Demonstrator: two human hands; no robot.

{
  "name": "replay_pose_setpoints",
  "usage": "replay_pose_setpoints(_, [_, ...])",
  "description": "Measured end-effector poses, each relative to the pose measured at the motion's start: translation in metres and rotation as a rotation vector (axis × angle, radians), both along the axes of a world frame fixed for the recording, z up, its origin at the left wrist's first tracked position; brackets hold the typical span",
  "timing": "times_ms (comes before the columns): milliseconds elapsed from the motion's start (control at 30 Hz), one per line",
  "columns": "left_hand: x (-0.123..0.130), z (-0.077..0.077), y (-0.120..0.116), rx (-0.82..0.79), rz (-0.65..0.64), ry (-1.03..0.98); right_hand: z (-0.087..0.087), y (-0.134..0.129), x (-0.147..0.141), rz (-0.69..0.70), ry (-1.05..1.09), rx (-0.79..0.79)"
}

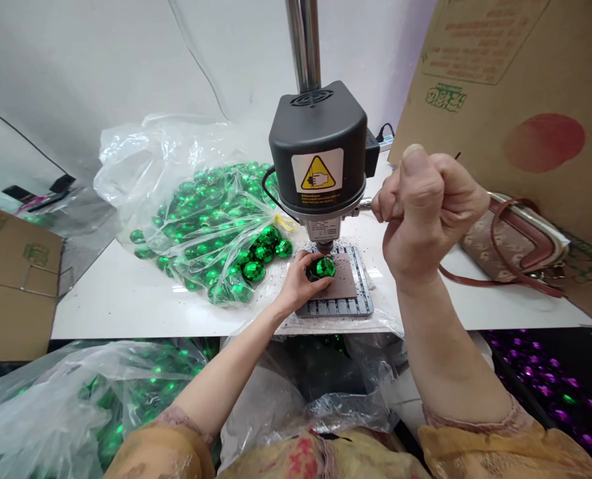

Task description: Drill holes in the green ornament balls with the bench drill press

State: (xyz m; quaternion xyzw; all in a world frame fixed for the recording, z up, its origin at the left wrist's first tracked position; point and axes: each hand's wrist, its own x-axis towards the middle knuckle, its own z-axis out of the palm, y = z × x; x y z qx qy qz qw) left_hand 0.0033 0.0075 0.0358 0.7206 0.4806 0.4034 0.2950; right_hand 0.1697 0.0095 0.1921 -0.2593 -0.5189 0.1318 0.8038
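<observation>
A shiny green faceted ball (324,267) sits under the chuck of a black drill press (318,146). My left hand (303,279) grips that ball from its left side, thumb in front and fingers behind. Beneath it lies a brown board (344,279) on the slotted metal base plate (358,306). To the right of the machine head, my right hand (426,206) is closed around the press's lever (365,204), whose outer part the fingers hide. Dark specks are scattered around the base.
A clear bag (141,150) of green balls lies open left of the press, with loose balls (254,271) at its mouth. Cardboard boxes (475,113) flank both sides. A handbag (495,243) rests at right. Below the table are more green balls and purple balls (535,372).
</observation>
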Motion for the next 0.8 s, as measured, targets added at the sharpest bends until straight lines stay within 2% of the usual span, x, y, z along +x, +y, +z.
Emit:
replay_pose_setpoints(200, [0.008, -0.013, -0.006, -0.092, 0.052, -0.164, 0.004, 0.003, -0.001, 0.015, 0.036, -0.014])
replay_pose_setpoints(333, [0.01, -0.019, -0.004, -0.116, 0.039, -0.176, 0.01, 0.004, 0.0, 0.017, 0.003, -0.054])
replay_pose_setpoints(633, [0.002, -0.013, -0.004, -0.151, -0.065, -0.226, 0.015, 0.006, 0.001, 0.077, 0.019, -0.021])
replay_pose_setpoints(800, [0.003, -0.015, -0.005, -0.146, -0.081, -0.208, 0.016, 0.006, 0.003, 0.032, -0.012, -0.078])
